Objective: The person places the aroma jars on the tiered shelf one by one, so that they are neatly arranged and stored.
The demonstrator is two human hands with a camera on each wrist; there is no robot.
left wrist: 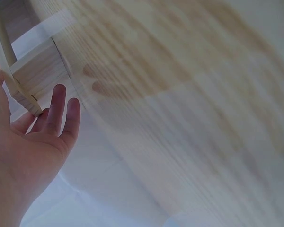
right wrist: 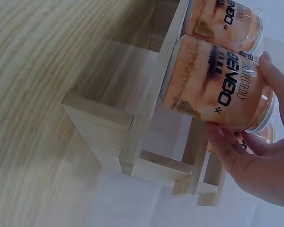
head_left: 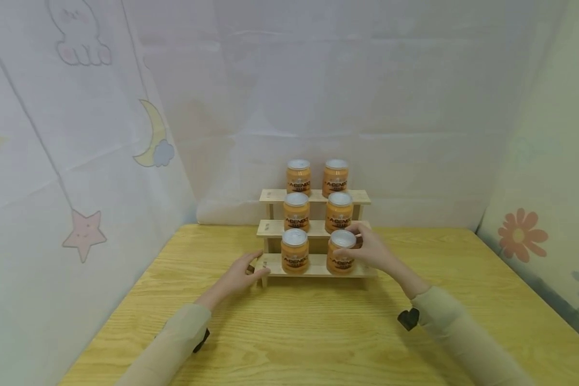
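A three-tier wooden display stand (head_left: 269,228) holds several orange cans with silver lids, two per tier. My right hand (head_left: 372,251) grips the front right can (right wrist: 215,82), thumb on one side and fingers on the other, near its lid. That can stands upright on the lowest board, and its label faces me. At the stand's left end my left hand (head_left: 238,276) pinches the end of the lowest board (left wrist: 20,92) between thumb and fingers. Two of its fingers (left wrist: 57,106) stretch out past the board in the left wrist view.
Under the stand is a yellow wood-grain table (head_left: 289,332). The front left can (head_left: 295,252) stands beside the gripped one, and a middle-tier can (head_left: 339,212) is close behind my right fingers. A pale cloth backdrop (head_left: 289,96) rises behind the table and along both sides.
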